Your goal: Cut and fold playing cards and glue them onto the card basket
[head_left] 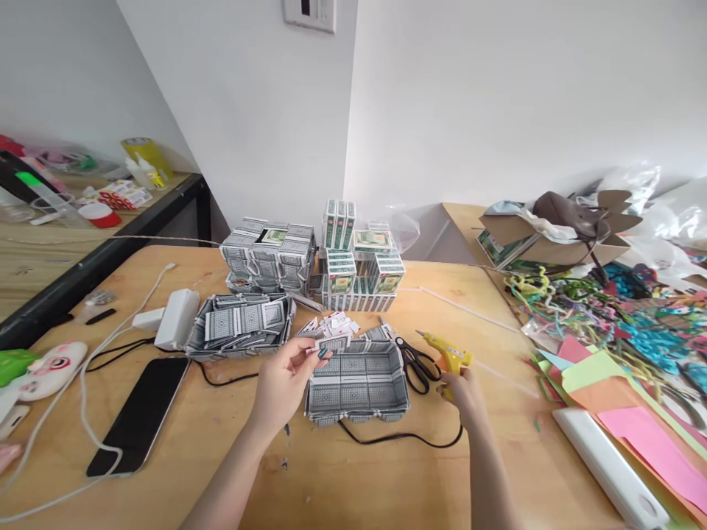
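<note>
My left hand (284, 379) is closed in a pinch on a small folded playing card (331, 344), held just above the left rim of a shallow tray made of playing cards (358, 384). My right hand (462, 389) is wrapped round the handle of a yellow glue gun (446, 350), which rests on the wooden table (342, 478) to the right of the tray. Its black cord (398, 438) runs along the tray's front edge. Black-handled scissors (415, 362) lie between the tray and the glue gun. A small heap of folded cards (334, 325) sits behind the tray.
A second card tray (240, 324) stands to the left, with stacked card decks (359, 269) and card blocks (269, 254) behind. A dark phone (141, 412), a white charger (177, 316) and cables lie at left. Coloured paper (641, 412) and pipe cleaners (596, 302) crowd the right side.
</note>
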The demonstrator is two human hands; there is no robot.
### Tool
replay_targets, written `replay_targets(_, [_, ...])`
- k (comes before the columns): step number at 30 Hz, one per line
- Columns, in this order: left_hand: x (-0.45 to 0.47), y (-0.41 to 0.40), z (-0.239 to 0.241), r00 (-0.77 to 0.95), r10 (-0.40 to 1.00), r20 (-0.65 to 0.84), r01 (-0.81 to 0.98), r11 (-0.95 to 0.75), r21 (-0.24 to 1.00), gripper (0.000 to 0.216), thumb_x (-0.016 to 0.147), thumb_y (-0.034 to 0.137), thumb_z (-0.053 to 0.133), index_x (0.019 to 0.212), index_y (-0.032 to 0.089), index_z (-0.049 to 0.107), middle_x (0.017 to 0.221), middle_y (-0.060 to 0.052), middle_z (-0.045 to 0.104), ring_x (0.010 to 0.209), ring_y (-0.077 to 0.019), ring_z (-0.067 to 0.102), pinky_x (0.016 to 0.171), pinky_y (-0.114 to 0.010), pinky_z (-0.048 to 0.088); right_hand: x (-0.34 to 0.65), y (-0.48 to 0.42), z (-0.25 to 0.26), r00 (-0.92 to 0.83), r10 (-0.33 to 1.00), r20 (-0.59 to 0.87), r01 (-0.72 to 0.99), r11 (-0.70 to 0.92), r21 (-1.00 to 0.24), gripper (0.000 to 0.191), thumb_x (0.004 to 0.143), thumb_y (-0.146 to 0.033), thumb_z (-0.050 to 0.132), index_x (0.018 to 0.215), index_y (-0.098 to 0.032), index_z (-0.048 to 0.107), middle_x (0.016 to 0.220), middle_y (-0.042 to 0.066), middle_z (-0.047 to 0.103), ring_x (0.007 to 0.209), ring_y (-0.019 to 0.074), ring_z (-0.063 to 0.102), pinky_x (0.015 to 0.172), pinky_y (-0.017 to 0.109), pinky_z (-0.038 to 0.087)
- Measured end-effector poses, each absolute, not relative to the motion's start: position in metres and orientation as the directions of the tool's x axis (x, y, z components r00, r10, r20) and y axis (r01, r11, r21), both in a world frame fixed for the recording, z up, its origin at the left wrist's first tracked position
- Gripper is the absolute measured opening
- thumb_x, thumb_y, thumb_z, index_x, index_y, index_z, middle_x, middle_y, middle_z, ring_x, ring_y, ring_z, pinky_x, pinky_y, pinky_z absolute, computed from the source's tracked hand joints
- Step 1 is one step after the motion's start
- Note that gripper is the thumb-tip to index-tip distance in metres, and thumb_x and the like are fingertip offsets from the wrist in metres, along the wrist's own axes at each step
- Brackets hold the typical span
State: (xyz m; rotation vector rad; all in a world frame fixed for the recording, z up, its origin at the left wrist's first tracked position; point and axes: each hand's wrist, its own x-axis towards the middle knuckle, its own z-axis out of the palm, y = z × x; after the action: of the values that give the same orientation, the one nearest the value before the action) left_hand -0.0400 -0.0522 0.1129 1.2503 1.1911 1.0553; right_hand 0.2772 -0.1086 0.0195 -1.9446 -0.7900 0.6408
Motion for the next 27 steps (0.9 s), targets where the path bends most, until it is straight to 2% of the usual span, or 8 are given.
replay_targets(2, [-0.044, -0.052, 0.111, 0.101, 0.994, -0.037, 0.053, 0.032, 0.998, 0.015, 0.076, 0.031, 0.056, 0.081, 0.017, 0.057, 0.086, -0.006, 0.066, 0.081, -0.0192, 0.064, 0.076, -0.034, 0.053, 0.273, -0.109, 0.034, 0.658, 0.712, -0.245, 0.115, -0.417, -0.901, 0.015, 0.058, -0.024, 0.054, 0.07, -0.024, 0.045, 0.059, -0.001, 0.056, 0.042, 0.0179, 0.055, 0.043, 0.034, 0.048])
replay_targets(3, [-0.047, -0.052, 0.111, 0.101, 0.995, -0.011, 0.066, 0.005, 0.998, 0.014, 0.076, 0.03, 0.056, 0.079, 0.017, 0.059, 0.089, -0.006, 0.065, 0.083, -0.019, 0.064, 0.074, -0.033, 0.054, 0.271, -0.108, 0.043, 0.657, 0.708, -0.258, 0.086, -0.41, -0.908, 0.019, 0.059, -0.026, 0.056, 0.074, -0.024, 0.044, 0.062, -0.001, 0.058, 0.044, 0.0179, 0.056, 0.046, 0.034, 0.049])
replay_targets(7, [-0.054, -0.052, 0.112, 0.076, 0.989, 0.13, 0.206, -0.143, 0.968, 0.009, 0.075, 0.022, 0.056, 0.072, 0.019, 0.064, 0.089, -0.005, 0.063, 0.083, -0.0168, 0.06, 0.067, -0.027, 0.053, 0.248, -0.107, 0.082, 0.574, 0.796, -0.192, 0.113, -0.309, -0.944, 0.036, 0.061, -0.036, 0.065, 0.084, -0.021, 0.042, 0.056, -0.003, 0.055, 0.046, 0.0166, 0.054, 0.047, 0.031, 0.046])
replay_targets(10, [-0.053, -0.054, 0.113, 0.051, 0.987, 0.156, 0.22, -0.163, 0.962, 0.01, 0.075, 0.02, 0.055, 0.07, 0.019, 0.064, 0.086, -0.004, 0.062, 0.077, -0.0148, 0.059, 0.063, -0.025, 0.053, 0.218, -0.108, 0.105, 0.489, 0.864, -0.121, 0.205, -0.249, -0.947, 0.041, 0.06, -0.042, 0.068, 0.082, -0.021, 0.042, 0.055, -0.005, 0.053, 0.044, 0.0129, 0.049, 0.042, 0.025, 0.04])
replay_targets(13, [-0.046, -0.057, 0.114, 0.041, 0.991, 0.13, 0.171, -0.135, 0.976, 0.01, 0.075, 0.02, 0.054, 0.072, 0.018, 0.063, 0.085, -0.004, 0.061, 0.071, -0.0139, 0.059, 0.06, -0.025, 0.054, 0.189, -0.112, 0.116, 0.482, 0.87, -0.103, 0.283, -0.266, -0.921, 0.037, 0.065, -0.046, 0.065, 0.084, -0.02, 0.046, 0.054, -0.006, 0.05, 0.042, 0.0109, 0.045, 0.039, 0.022, 0.035])
replay_targets(18, [-0.036, -0.059, 0.115, 0.033, 0.986, 0.163, 0.094, -0.166, 0.982, 0.01, 0.074, 0.018, 0.055, 0.07, 0.017, 0.064, 0.085, -0.004, 0.061, 0.074, -0.0142, 0.06, 0.064, -0.027, 0.056, 0.169, -0.112, 0.116, 0.551, 0.834, -0.029, 0.377, -0.28, -0.883, 0.034, 0.062, -0.048, 0.063, 0.066, -0.02, 0.044, 0.048, -0.007, 0.042, 0.041, 0.0093, 0.04, 0.037, 0.02, 0.031])
replay_targets(27, [-0.036, -0.058, 0.111, 0.024, 0.99, 0.14, 0.073, -0.142, 0.987, 0.009, 0.072, 0.016, 0.056, 0.069, 0.017, 0.064, 0.083, -0.004, 0.063, 0.077, -0.0147, 0.06, 0.065, -0.026, 0.056, 0.169, -0.11, 0.121, 0.534, 0.845, -0.034, 0.43, -0.306, -0.849, 0.026, 0.064, -0.04, 0.06, 0.074, -0.019, 0.049, 0.049, -0.005, 0.048, 0.037, 0.0088, 0.04, 0.034, 0.02, 0.028])
